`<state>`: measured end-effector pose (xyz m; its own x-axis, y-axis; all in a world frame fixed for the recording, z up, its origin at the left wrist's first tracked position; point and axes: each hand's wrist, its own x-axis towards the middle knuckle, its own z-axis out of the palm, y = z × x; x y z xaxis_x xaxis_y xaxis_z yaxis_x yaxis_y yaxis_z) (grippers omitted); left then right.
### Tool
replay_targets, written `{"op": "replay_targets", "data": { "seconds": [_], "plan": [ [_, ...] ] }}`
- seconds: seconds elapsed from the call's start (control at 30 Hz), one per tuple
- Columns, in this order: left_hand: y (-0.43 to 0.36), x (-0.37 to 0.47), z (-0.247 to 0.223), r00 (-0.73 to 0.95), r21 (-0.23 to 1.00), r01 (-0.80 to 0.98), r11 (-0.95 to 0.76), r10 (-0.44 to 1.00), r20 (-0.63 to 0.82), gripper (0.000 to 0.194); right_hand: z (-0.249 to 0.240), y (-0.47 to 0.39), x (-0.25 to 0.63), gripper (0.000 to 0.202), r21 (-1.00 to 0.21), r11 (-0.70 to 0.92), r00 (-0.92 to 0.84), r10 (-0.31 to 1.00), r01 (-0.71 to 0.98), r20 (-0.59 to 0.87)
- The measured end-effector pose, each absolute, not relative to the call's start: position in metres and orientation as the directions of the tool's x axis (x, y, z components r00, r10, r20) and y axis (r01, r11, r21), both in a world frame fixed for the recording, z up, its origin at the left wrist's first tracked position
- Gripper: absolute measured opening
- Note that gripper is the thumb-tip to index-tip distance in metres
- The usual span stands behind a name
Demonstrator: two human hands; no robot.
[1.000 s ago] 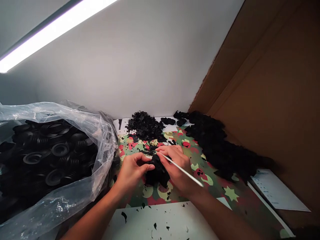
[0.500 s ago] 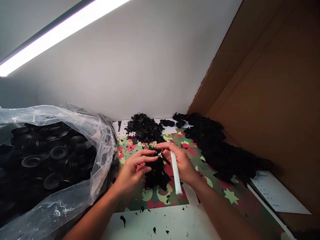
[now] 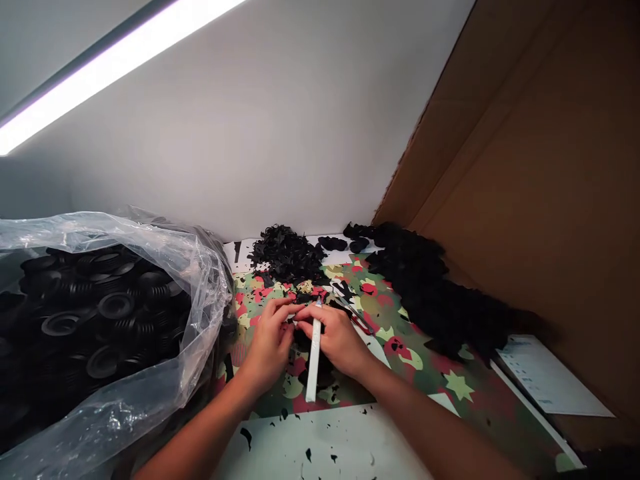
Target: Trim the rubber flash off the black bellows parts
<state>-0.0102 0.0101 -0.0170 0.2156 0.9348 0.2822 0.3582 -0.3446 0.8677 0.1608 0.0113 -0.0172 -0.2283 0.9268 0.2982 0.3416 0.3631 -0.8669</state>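
Note:
My right hand (image 3: 340, 337) grips a slim white stick-shaped tool (image 3: 313, 367), which slants over the fingers with its long end toward me. Its working end is too small to make out. Fingertip to fingertip with it, my left hand (image 3: 270, 343) is closed in a pinch; whatever it pinches is hidden. Below both hands lie dark black pieces (image 3: 323, 373) on a camouflage-patterned sheet (image 3: 420, 367). Just right of my right hand rests a pair of red-handled scissors (image 3: 363, 325).
At left, a clear plastic bag (image 3: 207, 320) holds many ribbed black rubber-like parts (image 3: 116, 305). A heap of black scraps (image 3: 287, 253) lies at the back. Along the cardboard wall (image 3: 540, 200) runs a black pile (image 3: 430, 293), near a white paper (image 3: 555, 377). Scraps dot the white front surface (image 3: 320, 447).
My hands have come together, fingertips now meeting. My right hand has moved left and the white tool with it. The scissors have come into sight beside it.

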Motion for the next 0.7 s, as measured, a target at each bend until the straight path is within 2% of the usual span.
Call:
{"op": "replay_targets", "data": {
  "seconds": [0.13,0.2,0.27,0.37,0.43,0.57,0.63,0.7],
  "plan": [
    [0.006,-0.014,-0.001,0.300,0.671,0.589,-0.450,0.893,0.336,0.029,-0.021,0.015,0.161,0.017,-0.909,0.278,-0.175,0.957,0.310,0.232],
    [0.004,-0.016,0.002,0.338,0.611,0.652,-0.449,0.893,0.295,0.029,-0.021,0.017,0.164,0.022,-0.940,0.224,-0.117,0.973,0.256,0.200],
    [0.004,-0.017,-0.001,0.363,0.602,0.679,-0.420,0.905,0.223,0.029,-0.021,0.019,0.167,0.029,-0.953,0.193,-0.058,0.981,0.231,0.185],
    [0.005,-0.016,-0.007,0.371,0.637,0.676,-0.371,0.918,0.141,0.022,-0.020,0.021,0.171,0.035,-0.949,0.184,-0.036,0.983,0.256,0.181],
    [0.005,-0.015,-0.006,0.337,0.699,0.630,-0.339,0.930,0.147,0.015,-0.017,0.020,0.174,0.035,-0.941,0.215,-0.097,0.976,0.262,0.196],
    [0.004,-0.014,0.007,0.211,0.895,0.393,-0.212,0.968,0.136,0.020,-0.008,0.015,0.175,0.036,-0.931,0.302,-0.285,0.928,0.205,0.239],
    [0.005,-0.014,0.011,0.181,0.961,0.250,-0.121,0.981,0.077,0.022,-0.005,0.012,0.174,0.035,-0.921,0.330,-0.285,0.921,0.209,0.265],
    [0.007,-0.013,0.011,0.183,0.990,0.135,-0.041,0.983,0.015,0.023,-0.004,0.010,0.173,0.025,-0.911,0.346,-0.241,0.926,0.224,0.292]
  ]
}}
